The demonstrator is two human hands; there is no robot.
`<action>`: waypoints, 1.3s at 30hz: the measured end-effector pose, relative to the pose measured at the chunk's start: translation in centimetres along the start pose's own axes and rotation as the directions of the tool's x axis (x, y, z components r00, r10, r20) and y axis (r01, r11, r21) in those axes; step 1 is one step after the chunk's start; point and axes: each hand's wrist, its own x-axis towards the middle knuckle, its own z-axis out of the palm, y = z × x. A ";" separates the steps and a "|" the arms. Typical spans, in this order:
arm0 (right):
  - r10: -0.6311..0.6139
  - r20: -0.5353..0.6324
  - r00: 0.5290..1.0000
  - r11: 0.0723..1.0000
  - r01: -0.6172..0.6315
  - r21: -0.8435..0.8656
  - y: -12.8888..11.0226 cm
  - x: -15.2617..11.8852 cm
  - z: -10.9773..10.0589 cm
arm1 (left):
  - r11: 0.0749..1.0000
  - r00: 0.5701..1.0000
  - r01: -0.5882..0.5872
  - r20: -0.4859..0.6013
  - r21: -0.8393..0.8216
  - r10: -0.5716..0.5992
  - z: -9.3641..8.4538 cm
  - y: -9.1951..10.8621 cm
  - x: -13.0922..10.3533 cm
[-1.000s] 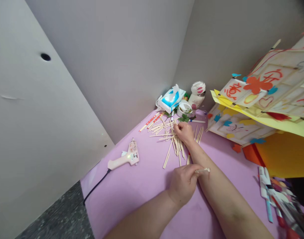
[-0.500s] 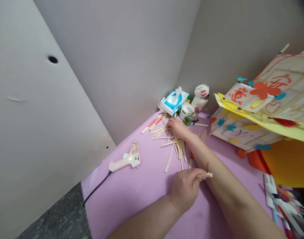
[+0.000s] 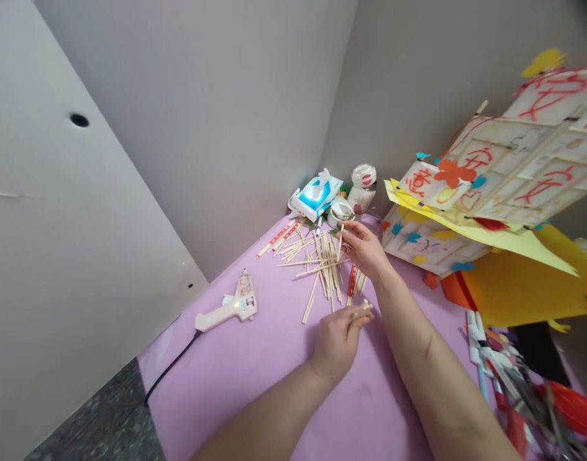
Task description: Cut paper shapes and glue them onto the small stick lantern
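My left hand is closed around a few short wooden sticks, whose ends poke out beyond the thumb. Farther forward, my right hand pinches one thin wooden stick upright between thumb and fingers. Just left of that hand, a loose heap of wooden sticks lies crisscrossed on the purple tabletop. Two red-and-white paper strips lie at the heap's far left side. Another red strip is below my right hand.
A glue gun with a black cord lies at left. A wipes pack, a round white container and a white jar stand in the corner. A decorated paper lantern and markers are at right.
My right hand has lifted from the heap, moved right and now pinches a stick. My left hand stays closed on its sticks. The whole view has shifted toward the right.
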 end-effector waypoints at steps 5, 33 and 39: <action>-0.124 -0.089 0.988 0.971 0.103 -0.215 -2.8 -5.5 -2.1 | 0.964 0.973 0.221 -0.032 -0.149 -0.228 0.4 -1.0 0.8; -0.245 -0.102 0.964 0.695 0.101 -0.712 -0.6 -21.3 -3.4 | 0.994 0.911 0.096 0.398 0.042 -0.105 0.9 -1.2 -0.1; -0.261 -0.146 0.954 0.693 0.080 -0.717 -0.2 -21.4 -3.1 | 0.989 0.900 0.139 0.411 0.048 -0.146 0.9 -1.3 0.0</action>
